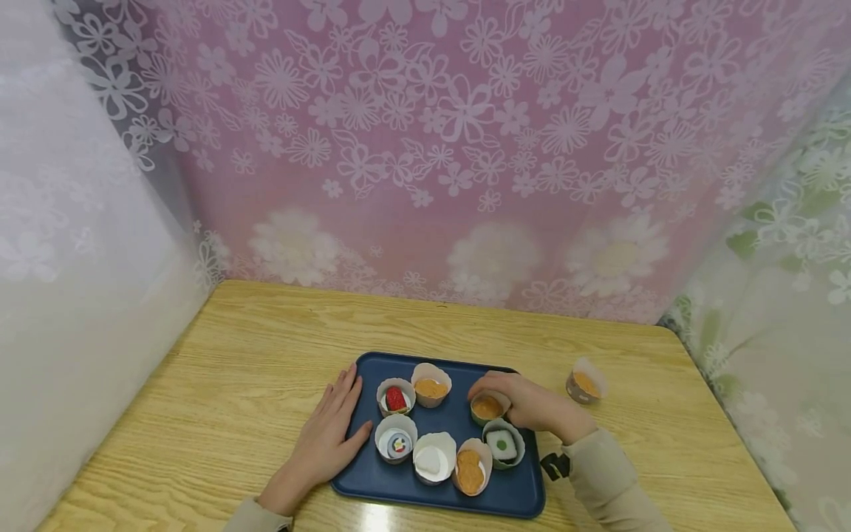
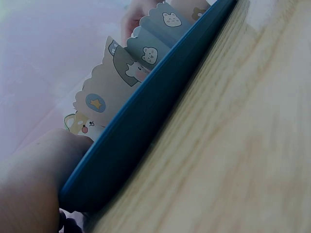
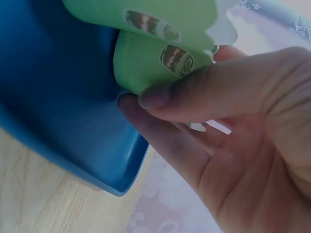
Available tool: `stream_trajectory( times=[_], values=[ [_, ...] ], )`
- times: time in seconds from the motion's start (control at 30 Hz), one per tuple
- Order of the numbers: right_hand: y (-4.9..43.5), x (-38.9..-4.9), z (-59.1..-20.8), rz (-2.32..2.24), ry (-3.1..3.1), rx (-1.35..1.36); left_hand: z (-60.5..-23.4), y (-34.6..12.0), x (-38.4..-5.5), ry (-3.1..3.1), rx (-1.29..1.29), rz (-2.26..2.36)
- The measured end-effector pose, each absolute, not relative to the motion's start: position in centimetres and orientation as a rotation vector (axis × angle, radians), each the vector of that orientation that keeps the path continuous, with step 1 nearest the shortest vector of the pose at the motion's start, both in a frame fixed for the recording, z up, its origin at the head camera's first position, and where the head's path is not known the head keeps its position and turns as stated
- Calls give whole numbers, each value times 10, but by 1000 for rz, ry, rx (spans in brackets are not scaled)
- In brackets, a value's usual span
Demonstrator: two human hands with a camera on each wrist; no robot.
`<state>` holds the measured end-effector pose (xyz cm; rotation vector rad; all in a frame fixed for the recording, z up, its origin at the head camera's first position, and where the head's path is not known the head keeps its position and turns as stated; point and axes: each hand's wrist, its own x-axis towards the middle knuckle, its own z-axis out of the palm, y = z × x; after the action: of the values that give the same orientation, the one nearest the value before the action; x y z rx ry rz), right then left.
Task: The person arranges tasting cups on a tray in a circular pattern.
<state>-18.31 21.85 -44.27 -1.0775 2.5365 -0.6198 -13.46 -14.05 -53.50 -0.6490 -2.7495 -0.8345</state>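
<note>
In the head view my right hand (image 1: 530, 401) grips a small cupcake (image 1: 487, 408) with a brown top, at the far right of the dark blue tray (image 1: 399, 493). The right wrist view shows thumb and fingers around its green paper cup (image 3: 141, 65), low against the tray; whether its base touches is unclear. Touching or close beside it is another green-cupped cupcake (image 1: 502, 445), white-topped with a green dot. My left hand (image 1: 324, 437) rests along the tray's left edge, its fingers straight; the left wrist view shows part of that hand (image 2: 39, 170) at the rim.
Also on the tray are a strawberry cupcake (image 1: 397, 400), a tan-topped one (image 1: 431, 389), one with a round decoration (image 1: 398, 445), a white one (image 1: 431, 462) and another tan one (image 1: 470, 473). A further cupcake (image 1: 586, 385) stands on the wooden table (image 1: 266, 332) right of the tray.
</note>
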Motion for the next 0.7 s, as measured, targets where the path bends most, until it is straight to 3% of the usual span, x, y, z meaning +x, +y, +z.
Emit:
stream_trajectory(
  times=[0.7],
  values=[
    [231,-178,-422,-751,2518,-915,-536,-141,-135,-2740,-652,-826]
  ],
)
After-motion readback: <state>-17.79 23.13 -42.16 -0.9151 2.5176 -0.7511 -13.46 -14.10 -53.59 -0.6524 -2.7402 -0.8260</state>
